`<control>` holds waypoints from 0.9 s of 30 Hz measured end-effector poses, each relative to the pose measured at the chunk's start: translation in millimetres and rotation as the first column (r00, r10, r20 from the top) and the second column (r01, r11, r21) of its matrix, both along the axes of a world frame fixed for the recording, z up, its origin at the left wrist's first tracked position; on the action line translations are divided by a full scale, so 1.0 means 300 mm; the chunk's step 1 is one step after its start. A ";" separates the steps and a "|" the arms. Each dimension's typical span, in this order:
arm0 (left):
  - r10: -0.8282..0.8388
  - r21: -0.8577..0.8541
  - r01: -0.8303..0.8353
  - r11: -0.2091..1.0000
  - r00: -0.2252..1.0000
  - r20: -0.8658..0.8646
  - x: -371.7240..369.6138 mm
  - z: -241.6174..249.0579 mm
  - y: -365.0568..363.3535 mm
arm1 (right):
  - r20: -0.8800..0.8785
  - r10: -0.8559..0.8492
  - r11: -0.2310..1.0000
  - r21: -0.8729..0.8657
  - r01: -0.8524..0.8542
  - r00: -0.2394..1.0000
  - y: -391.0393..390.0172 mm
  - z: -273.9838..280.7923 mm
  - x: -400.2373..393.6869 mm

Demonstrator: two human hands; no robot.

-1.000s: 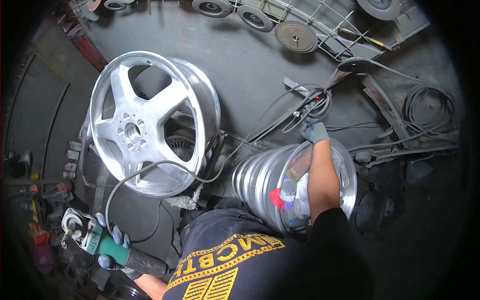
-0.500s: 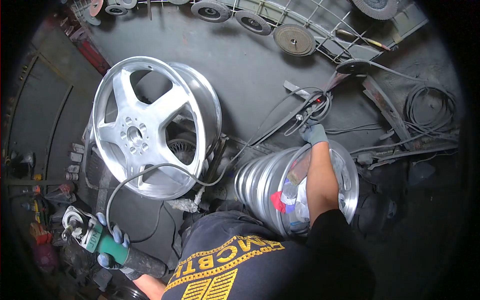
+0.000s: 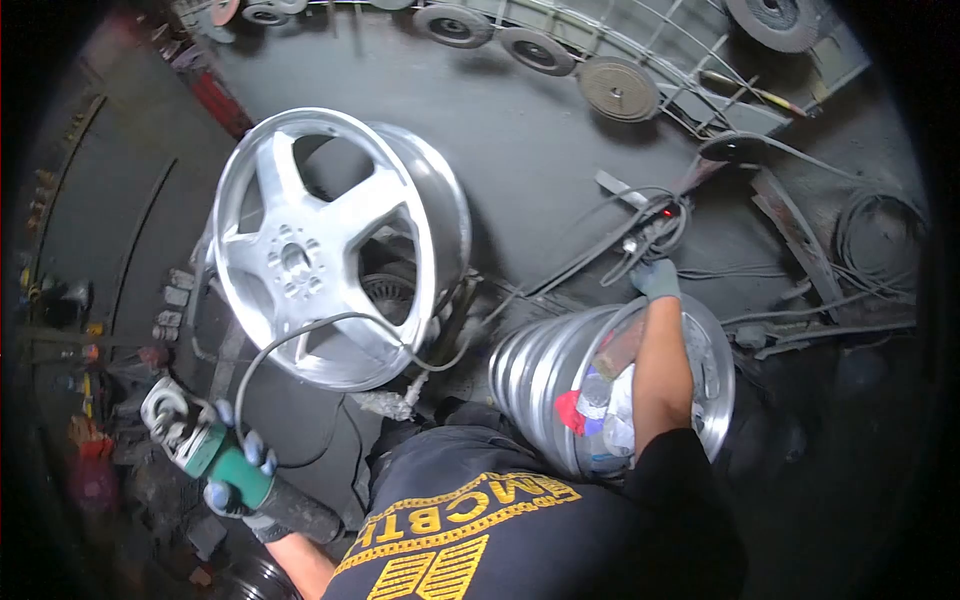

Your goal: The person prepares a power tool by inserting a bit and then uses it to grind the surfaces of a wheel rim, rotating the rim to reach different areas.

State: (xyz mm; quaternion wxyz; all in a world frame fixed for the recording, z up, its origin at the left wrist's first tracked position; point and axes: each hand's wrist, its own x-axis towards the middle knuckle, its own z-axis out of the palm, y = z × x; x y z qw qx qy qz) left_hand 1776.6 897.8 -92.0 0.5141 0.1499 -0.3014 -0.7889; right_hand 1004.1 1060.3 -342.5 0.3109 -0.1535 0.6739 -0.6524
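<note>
My gloved left hand (image 3: 238, 480) is wrapped round a green angle grinder (image 3: 232, 468), at the lower left. The grinder's metal head points up and left, with a bare spindle and no disc visible. Its grey cable arcs in front of a silver five-spoke wheel rim (image 3: 293, 255), which stands tilted. On the right, my gloved right hand (image 3: 655, 278) is closed at a looped cable bundle (image 3: 668, 232) beside a small red light; its fingertips are partly hidden. My right forearm passes over a row of rims (image 3: 545, 375) with cloths and blocks in the end one.
Abrasive discs (image 3: 617, 90) hang from a wire rack (image 3: 690, 75) along the top. Coiled cable (image 3: 880, 235) lies at the far right, near metal bars (image 3: 797, 235). Assorted tools and small items line the left side.
The whole view has shifted, so most things appear further right. The grinder remains in my left hand, and my right hand is still at the cable bundle.
</note>
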 end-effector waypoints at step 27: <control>-0.708 0.221 0.675 0.704 0.644 0.291 -0.065 -0.041 -0.242 | -0.069 0.468 0.880 0.124 -0.458 0.881 0.054 0.989 2.021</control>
